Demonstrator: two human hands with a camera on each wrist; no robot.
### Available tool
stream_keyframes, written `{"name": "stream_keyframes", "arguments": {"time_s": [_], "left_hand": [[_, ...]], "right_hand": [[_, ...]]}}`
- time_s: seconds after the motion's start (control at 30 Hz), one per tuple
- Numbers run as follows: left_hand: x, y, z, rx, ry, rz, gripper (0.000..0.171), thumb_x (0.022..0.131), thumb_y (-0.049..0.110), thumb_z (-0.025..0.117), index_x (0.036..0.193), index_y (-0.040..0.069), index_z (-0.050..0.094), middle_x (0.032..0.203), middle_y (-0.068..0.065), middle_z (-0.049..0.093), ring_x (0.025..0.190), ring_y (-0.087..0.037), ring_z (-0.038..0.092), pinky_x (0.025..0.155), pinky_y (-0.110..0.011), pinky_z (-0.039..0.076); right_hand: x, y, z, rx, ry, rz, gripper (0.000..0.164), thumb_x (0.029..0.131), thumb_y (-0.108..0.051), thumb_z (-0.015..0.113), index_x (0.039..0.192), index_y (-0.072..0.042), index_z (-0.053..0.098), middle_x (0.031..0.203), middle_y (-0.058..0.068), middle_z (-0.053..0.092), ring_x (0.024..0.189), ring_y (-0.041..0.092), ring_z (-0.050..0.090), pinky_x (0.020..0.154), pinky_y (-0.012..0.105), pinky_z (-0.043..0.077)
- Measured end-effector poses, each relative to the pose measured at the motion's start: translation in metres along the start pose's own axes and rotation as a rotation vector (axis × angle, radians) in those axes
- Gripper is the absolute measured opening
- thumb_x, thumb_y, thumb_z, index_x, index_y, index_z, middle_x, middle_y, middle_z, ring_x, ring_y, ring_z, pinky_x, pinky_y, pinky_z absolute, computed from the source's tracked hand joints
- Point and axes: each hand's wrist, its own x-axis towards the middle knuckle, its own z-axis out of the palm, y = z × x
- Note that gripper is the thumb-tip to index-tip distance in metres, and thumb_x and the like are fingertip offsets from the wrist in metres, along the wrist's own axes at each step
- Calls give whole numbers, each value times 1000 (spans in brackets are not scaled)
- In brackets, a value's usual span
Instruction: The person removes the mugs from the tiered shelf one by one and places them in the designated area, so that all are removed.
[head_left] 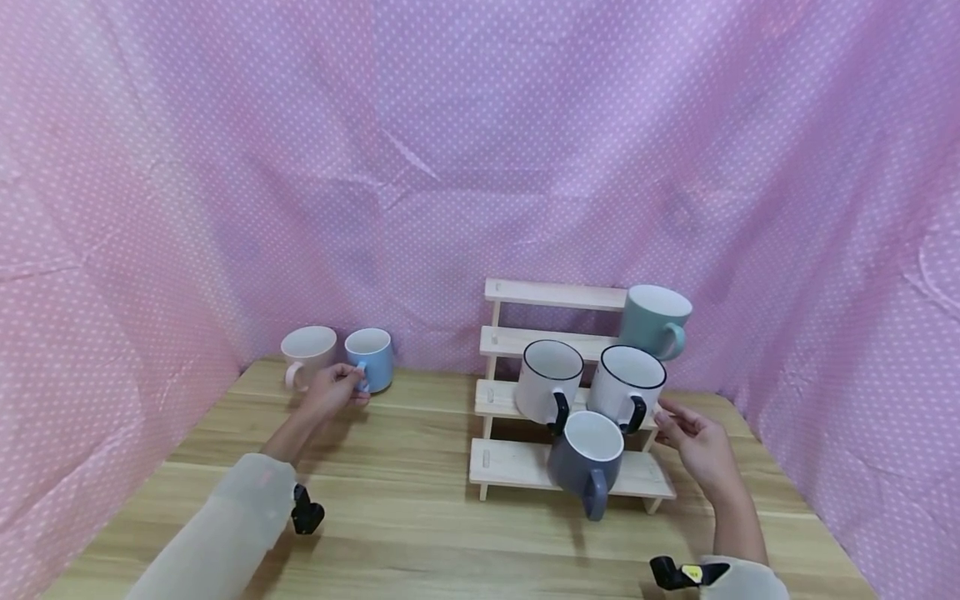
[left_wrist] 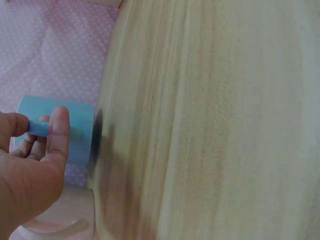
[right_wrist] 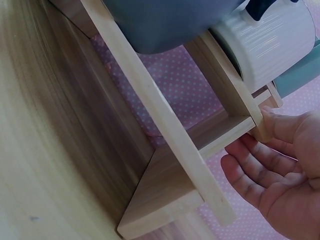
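Observation:
At the back left of the table, my left hand (head_left: 333, 392) pinches the handle (left_wrist: 37, 128) of a light blue mug (head_left: 379, 362). The mug is upright; whether its base touches the table I cannot tell. Close beside it stands a pale pink mug (head_left: 310, 350). My right hand (head_left: 699, 446) grips the right end of a shelf on a stepped wooden rack (head_left: 510, 462), thumb on top and fingers below, seen in the right wrist view. White mugs with black rims, one left (head_left: 542, 392) and one right (head_left: 618, 396), share that shelf.
On the rack's lowest shelf stands a dark grey mug (head_left: 581, 467), its handle jutting past the front. A green mug (head_left: 648, 321) sits high at the right end. Pink dotted cloth (head_left: 420, 208) hangs behind and beside the wooden table (head_left: 405, 500).

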Motion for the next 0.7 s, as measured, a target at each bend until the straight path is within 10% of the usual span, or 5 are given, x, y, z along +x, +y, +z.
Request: {"name": "stream_keyframes", "arguments": {"time_s": [0.7], "left_hand": [[0, -17, -16, 64, 60, 14, 30, 108, 9, 47, 120, -18, 52, 103, -23, 64, 76, -12, 68, 74, -28, 62]], "right_hand": [[-1, 1, 0, 18, 0, -7, 51, 107, -22, 56, 144, 12, 48, 121, 24, 67, 88, 2, 68, 84, 25, 60]]}}
